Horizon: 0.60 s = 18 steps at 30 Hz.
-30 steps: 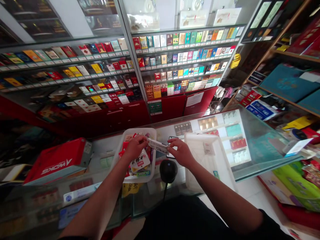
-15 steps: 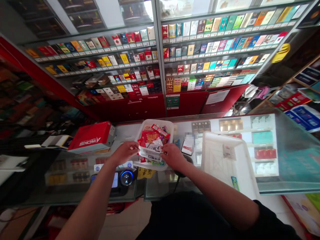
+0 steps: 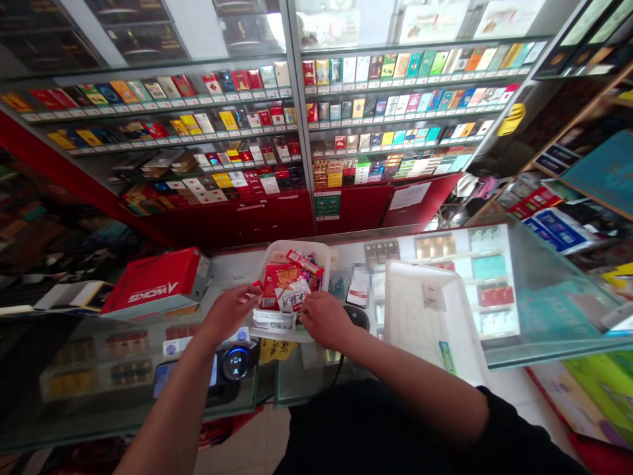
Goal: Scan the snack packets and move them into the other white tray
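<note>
A white plastic tub point(image 3: 322, 253) holds red snack bags point(image 3: 270, 285), a white-fronted packet with black lettering point(image 3: 293, 297) and small colourful wrapped pieces. Along its near side lies a narrow white packet with dark print point(image 3: 274, 321). My left hand point(image 3: 231, 315) is at the tub's left edge, thumb and fingers pinched, with a bit of red by the fingertips that I cannot make out. Over the tub's right side, my right hand point(image 3: 324, 320) is closed, its fingertips beside the lettered packet and the narrow packet's right end; what it grips is hidden.
A larger white tray point(image 3: 410, 330) with a few small packets is to the right. Between the containers are a phone point(image 3: 359, 287) and a black corded device point(image 3: 357, 318). A red shoebox-like carton point(image 3: 153, 284) and a lit round device point(image 3: 236, 361) stand left on the glass counter.
The narrow white packet, earlier stretched between both hands, moved over the tub and now lies lower at its near side. My left hand has come away from it. The camera view shifted too.
</note>
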Tool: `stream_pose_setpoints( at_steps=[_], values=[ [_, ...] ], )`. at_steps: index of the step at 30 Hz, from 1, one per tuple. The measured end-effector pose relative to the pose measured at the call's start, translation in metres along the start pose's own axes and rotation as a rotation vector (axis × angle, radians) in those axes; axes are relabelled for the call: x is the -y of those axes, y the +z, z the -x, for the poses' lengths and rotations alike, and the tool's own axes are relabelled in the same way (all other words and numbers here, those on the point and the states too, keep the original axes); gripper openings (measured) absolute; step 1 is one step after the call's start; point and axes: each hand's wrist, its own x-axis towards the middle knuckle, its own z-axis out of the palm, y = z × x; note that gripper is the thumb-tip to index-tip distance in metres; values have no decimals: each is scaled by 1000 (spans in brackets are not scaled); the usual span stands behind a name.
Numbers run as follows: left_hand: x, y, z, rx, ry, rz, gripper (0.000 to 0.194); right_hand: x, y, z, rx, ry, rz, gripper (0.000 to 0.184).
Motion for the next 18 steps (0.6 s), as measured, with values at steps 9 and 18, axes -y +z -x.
stream_pose_setpoints(
  at_steps=[9, 18],
  values=[
    [-73, 46, 2, 163, 128, 130, 39, -29, -47, 39, -288, 188, -126, 8],
    [-142, 99, 9, 303, 301, 129, 26, -103, -87, 127, -507, 542, -201, 12]
  ],
)
